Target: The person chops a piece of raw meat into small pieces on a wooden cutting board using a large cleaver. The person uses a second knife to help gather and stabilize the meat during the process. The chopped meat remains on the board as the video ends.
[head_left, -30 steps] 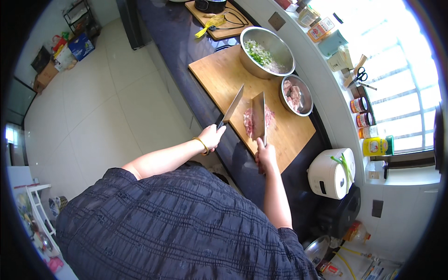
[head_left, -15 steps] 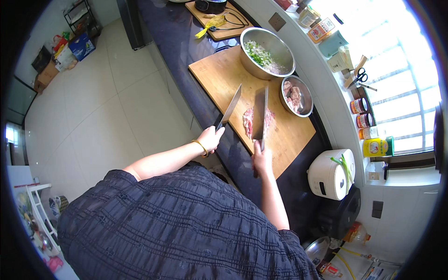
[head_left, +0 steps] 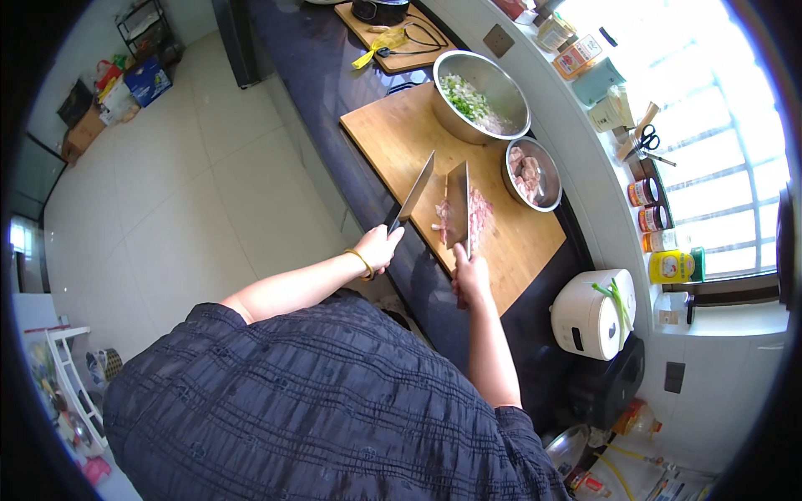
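My left hand is closed round the dark handle of a kitchen knife, its blade tilted over the near edge of the wooden cutting board. In my right hand is a broad cleaver, held by its handle with the blade on or just above the raw meat. Chopped meat lies to the right of the cleaver blade, and smaller bits lie to its left. The blade hides part of the meat between.
At the board's far side stand a large steel bowl of chopped greens and a smaller steel bowl with meat pieces. A white appliance with a green onion on top stands right. Jars line the windowsill.
The cleaver has shifted left and its broad side now shows more. Meat to its right is more exposed, and the strip on its left is partly covered. My left hand stays put.
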`<state>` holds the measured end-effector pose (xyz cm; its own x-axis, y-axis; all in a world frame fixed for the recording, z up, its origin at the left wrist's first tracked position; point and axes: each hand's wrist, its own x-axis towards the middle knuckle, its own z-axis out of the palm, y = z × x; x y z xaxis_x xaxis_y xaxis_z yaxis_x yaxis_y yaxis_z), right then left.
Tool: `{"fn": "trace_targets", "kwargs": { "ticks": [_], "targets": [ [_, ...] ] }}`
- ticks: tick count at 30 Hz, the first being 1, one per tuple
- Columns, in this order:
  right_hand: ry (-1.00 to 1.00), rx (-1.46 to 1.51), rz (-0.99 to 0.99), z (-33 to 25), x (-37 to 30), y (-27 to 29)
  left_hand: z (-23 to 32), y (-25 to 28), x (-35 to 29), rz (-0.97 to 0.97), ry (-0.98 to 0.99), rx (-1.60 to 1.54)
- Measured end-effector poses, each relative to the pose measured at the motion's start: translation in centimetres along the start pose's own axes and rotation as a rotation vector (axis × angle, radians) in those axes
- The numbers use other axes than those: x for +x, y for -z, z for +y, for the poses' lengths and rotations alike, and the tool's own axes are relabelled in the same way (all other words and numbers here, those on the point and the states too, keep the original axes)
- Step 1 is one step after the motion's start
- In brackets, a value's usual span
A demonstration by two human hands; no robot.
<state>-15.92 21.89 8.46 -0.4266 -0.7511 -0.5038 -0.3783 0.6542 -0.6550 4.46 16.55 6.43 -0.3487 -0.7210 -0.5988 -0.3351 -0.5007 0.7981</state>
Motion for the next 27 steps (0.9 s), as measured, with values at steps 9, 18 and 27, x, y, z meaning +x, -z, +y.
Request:
{"fn": "trace_targets", "kwargs": {
  "ticks": [9, 18, 27],
  "targets": [
    [0.001, -0.091, 0.029, 0.8, 0.2, 0.4, 0.2, 0.0, -0.2, -0.002, 0.004, -0.041],
    [0.005, -0.043, 0.084, 4.0, 0.8, -0.2, 0.2, -0.1, -0.1, -0.002, -0.002, -0.003],
    [0.363, -0.410, 0.259, 2.3, -5.6, -0.2, 0.9, 1.8, -0.8, 0.032, -0.022, -0.181]
  ]
}}
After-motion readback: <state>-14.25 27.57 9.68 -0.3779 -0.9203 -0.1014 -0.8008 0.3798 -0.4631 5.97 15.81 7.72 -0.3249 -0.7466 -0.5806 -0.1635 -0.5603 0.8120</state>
